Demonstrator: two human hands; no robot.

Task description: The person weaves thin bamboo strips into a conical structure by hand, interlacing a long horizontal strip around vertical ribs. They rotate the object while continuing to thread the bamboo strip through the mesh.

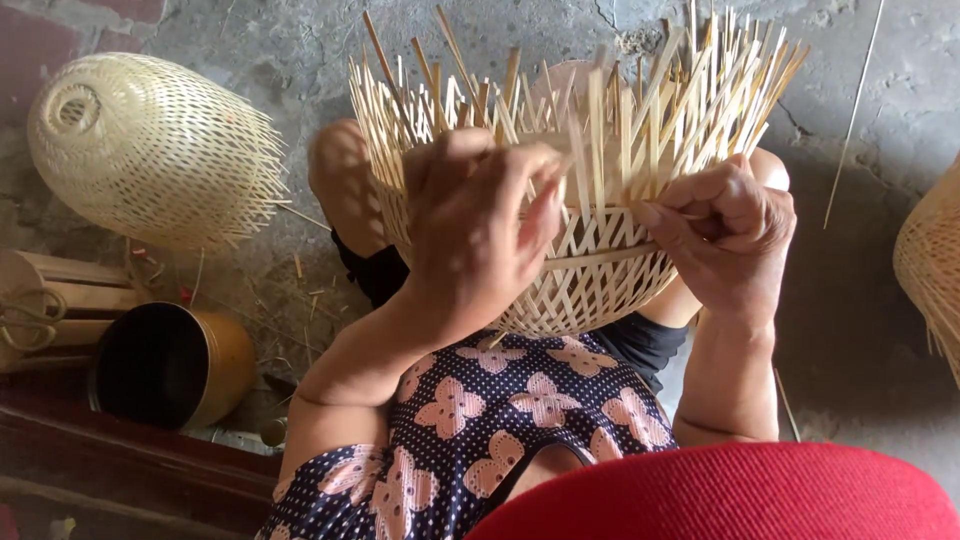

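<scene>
The lower body of my bamboo basket [590,285] is woven, but its rim strips [640,100] stand loose while my left hand [480,225] presses them and my right hand [725,235] pinches one strip.

I see a dark blue dress with tiny white dots and big pink flowers; it has no sleeves, so both arms are bare; dark shorts show at the knees; no rings or watch.

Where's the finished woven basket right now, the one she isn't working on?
In the head view the finished basket lies on its side on the concrete floor, upper left, above the dark metal pot and left of the left hand.
</scene>
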